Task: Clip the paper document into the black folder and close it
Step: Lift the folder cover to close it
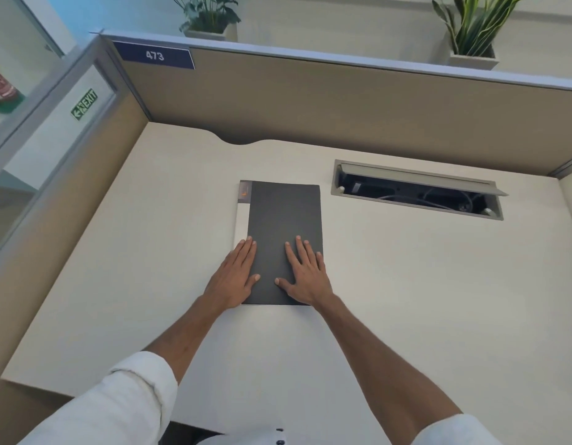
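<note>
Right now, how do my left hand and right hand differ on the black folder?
The left hand straddles the left edge of the black folder, fingers together; the right hand lies on the cover itself, fingers spread. Both are flat, palms down, near its front end.

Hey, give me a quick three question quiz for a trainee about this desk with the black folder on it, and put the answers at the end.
1. True or false: the left hand and the right hand both touch the near half of the black folder with straight fingers.
2. Pick one: the open cable hatch in the desk lies on which side of the folder? A: the person's left. B: the person's right. C: between the folder and the person.
3. Fill in: the blue label on the partition reads ___.

Key: 1 true; 2 B; 3 473.
</note>
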The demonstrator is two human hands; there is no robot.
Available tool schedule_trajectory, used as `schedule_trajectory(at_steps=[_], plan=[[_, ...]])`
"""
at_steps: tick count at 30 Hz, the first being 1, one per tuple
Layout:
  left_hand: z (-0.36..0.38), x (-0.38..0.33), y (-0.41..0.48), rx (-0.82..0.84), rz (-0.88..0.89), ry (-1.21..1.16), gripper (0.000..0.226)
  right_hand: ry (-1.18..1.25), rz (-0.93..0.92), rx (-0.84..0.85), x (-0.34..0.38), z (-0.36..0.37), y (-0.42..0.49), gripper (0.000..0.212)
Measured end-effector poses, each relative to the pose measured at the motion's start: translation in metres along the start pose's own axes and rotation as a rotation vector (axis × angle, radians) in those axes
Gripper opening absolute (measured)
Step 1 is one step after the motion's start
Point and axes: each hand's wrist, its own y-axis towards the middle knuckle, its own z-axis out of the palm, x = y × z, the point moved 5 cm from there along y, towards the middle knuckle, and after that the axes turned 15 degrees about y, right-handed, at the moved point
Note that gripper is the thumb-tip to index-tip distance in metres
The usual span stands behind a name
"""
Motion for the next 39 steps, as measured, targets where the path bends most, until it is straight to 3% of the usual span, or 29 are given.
schedule_trajectory(at_steps=[20,39], plan=[[-0.051,0.045,0.132,-0.042,0.107,0.002,0.078,0.041,0.101,-0.078,-0.001,-0.057,0.114,0.098],[-0.062,0.050,0.166,-0.041,0.090,0.038,0.075,0.014,0.104,-0.069,-0.008,-0.080,0.145,0.098]])
